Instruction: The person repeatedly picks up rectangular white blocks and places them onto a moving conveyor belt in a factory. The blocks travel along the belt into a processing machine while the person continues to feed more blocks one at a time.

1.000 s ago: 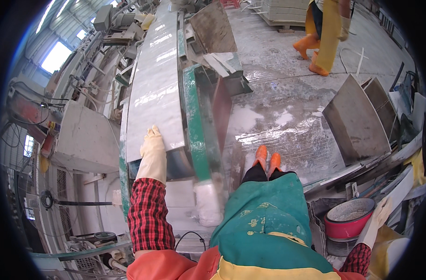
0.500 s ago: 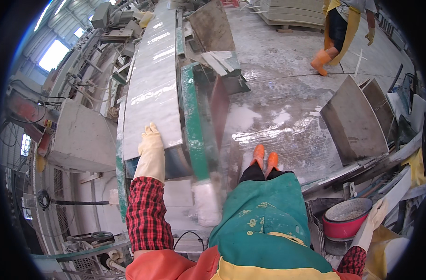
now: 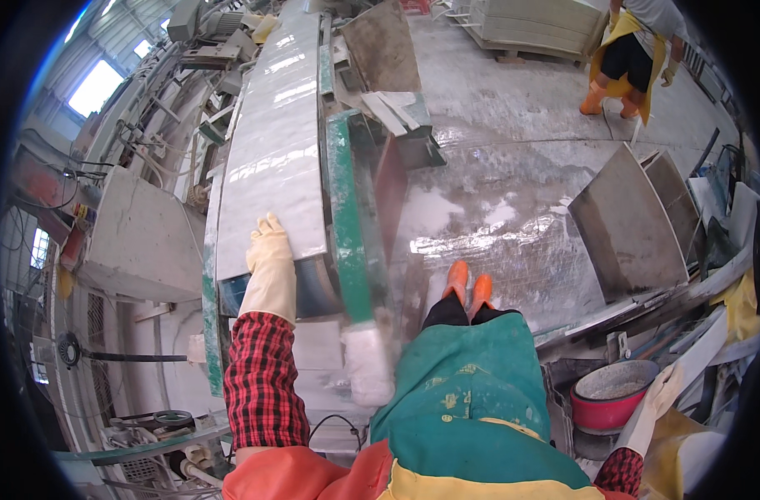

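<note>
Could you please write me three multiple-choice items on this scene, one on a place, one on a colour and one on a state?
1. Where does the left hand rest?
A. on the near end of the slab
B. in the red bucket
C. on an orange boot

2. What colour is the bucket by the right hand?
A. blue
B. red
C. white

3. How is the floor?
A. carpeted
B. dry and dusty
C. wet and shiny

Answers: 1 A, the gloved palm lies flat on the slab's end. 2 B, its wall is red. 3 C, glare and puddles show on the concrete.
</note>
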Available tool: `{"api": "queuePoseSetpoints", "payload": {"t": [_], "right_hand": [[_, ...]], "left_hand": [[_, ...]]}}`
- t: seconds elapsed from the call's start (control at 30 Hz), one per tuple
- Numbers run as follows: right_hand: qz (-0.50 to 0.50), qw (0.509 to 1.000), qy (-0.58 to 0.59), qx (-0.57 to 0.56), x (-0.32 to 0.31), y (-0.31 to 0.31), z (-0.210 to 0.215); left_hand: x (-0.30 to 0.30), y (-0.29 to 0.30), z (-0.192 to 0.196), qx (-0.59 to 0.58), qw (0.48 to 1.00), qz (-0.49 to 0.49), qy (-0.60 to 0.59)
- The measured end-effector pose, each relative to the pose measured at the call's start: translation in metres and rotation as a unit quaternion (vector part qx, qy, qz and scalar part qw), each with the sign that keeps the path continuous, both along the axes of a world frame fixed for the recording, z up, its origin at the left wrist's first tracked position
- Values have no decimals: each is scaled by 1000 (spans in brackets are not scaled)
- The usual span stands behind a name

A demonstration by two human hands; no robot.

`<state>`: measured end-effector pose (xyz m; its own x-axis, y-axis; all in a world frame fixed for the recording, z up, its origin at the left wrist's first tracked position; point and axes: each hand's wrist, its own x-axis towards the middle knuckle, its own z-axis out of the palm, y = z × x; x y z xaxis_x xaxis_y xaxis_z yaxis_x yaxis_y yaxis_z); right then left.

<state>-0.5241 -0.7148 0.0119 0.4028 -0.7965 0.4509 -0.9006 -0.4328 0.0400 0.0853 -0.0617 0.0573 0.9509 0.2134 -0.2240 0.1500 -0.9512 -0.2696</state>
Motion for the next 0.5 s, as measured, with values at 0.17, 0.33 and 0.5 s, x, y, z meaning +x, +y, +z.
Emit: {"api": "queuePoseSetpoints", "payload": {"t": [0.17, 0.33, 0.5], "right_hand": [[-17, 1000, -10, 21, 2, 7, -3], [-84, 992, 22, 95, 23, 21, 25], [-207, 950, -50, 226, 37, 10, 39]], "left_hand": [[6, 8, -5, -32, 999, -25, -29], [3, 32, 6, -44, 988, -144, 32], [-48, 56, -15, -299, 908, -229, -185]]}}
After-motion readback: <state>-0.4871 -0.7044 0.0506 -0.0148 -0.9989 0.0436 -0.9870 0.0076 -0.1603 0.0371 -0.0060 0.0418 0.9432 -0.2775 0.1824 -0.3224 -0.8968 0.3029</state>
